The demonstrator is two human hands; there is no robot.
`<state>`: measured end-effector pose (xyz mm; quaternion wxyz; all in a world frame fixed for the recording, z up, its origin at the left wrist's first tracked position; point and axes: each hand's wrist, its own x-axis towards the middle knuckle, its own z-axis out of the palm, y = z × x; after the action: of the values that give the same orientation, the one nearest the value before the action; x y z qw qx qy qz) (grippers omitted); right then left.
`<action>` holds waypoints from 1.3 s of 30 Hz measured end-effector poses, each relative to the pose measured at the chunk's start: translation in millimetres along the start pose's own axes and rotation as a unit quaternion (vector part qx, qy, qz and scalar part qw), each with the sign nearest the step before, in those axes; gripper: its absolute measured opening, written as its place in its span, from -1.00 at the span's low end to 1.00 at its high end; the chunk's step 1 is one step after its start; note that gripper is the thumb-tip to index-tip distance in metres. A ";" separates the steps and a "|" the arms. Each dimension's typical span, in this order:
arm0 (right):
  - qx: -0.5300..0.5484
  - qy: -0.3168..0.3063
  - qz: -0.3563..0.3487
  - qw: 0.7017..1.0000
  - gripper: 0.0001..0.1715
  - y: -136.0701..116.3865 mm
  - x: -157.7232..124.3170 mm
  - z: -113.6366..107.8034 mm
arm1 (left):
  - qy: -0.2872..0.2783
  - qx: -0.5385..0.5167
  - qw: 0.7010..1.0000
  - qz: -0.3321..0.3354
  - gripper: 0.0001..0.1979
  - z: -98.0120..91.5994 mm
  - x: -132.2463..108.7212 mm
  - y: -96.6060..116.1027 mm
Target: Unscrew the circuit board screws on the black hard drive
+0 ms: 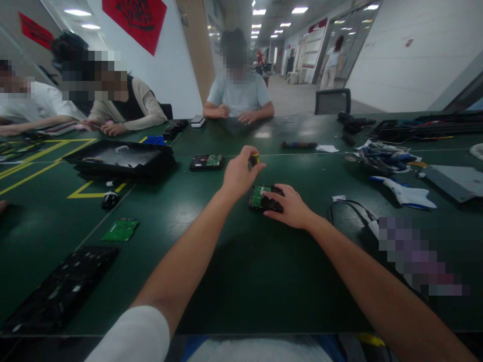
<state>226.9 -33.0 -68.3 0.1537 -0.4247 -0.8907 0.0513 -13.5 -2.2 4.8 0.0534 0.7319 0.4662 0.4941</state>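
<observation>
My left hand (pixel 238 173) is raised over the green table, fingers closed on a small screwdriver (pixel 255 159) with a yellow and black handle, held upright above a hard drive. That hard drive (pixel 263 198) lies flat with its green circuit board facing up. My right hand (pixel 289 207) rests on the drive's right side, fingers spread flat over it and pressing it down. A second hard drive (pixel 206 162) with a green board lies farther away to the left.
A black tray (pixel 119 158) sits left of centre, a loose green circuit board (pixel 121 230) and a black slab (pixel 62 286) lie nearer left. Cables and gloves (pixel 385 157) are piled at right. Three people sit at the far and left sides.
</observation>
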 end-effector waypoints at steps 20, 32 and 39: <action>-0.002 -0.006 0.004 1.000 -0.12 -3.2 -0.7 -2.5 | -0.027 -0.013 1.000 -0.007 -0.63 -0.2 -2.2 2.6; -0.005 0.001 0.005 1.000 -0.14 -3.5 -0.2 -1.7 | -0.022 0.046 0.998 0.048 -0.63 -6.6 0.7 6.6; -0.002 0.008 -0.001 1.000 -0.14 -2.8 -0.5 -0.9 | -0.022 0.016 1.000 0.000 -0.54 0.5 -3.9 2.9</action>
<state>225.4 -35.2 -66.9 0.1599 -0.4242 -0.8901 0.0463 -11.6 -6.5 3.5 0.0519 0.7434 0.4731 0.4701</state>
